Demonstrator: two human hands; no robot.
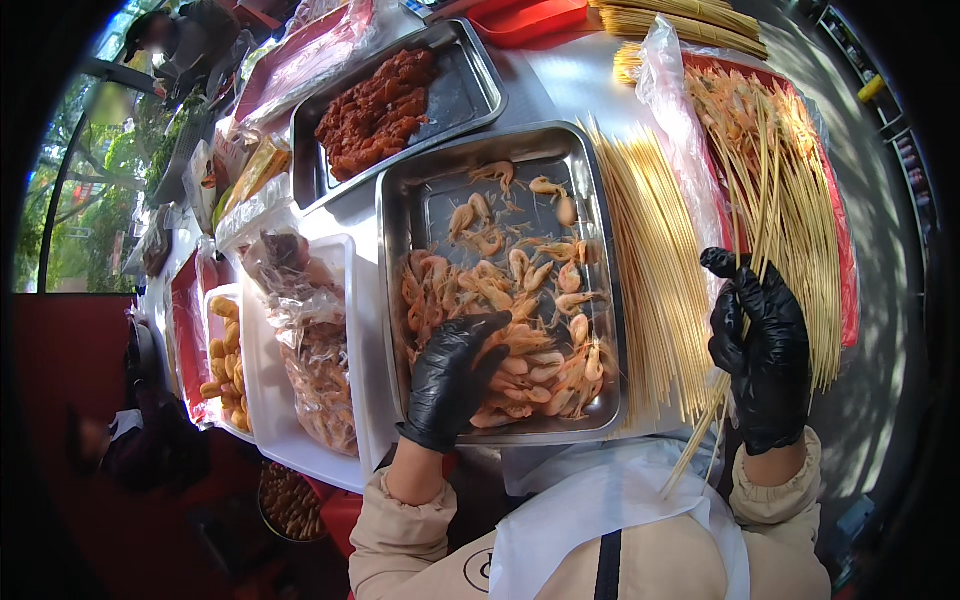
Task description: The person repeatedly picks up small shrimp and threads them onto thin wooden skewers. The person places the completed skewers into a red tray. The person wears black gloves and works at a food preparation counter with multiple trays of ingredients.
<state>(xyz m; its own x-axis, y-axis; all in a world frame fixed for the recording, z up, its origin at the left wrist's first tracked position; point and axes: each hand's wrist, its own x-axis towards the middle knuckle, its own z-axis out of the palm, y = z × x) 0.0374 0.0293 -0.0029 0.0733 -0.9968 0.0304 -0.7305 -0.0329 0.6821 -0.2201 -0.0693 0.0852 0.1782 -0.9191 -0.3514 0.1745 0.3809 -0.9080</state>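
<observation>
My left hand [454, 375], in a black glove, reaches into a deep steel tray [615, 337] among cooked-looking shrimp [517, 281]; whether its fingers grip one cannot be told. Black-gloved too, my right hand [765, 337] is closed around several bamboo skewers [701, 431], whose upper ends lie over a red tray [847, 285]. That tray holds many skewered shrimp [799, 131], heads pointing away from me. Between the two trays lies a wide row of bare bamboo skewers [649, 270].
Behind the shrimp tray, another steel tray [487, 90] holds red marinated meat [375, 112]. At left, a white plastic bin [259, 375] contains bagged food [315, 375], beside golden-brown pieces [225, 360]. A red scoop-like container [529, 21] and skewer bundles [682, 22] lie at the back. People are at far left.
</observation>
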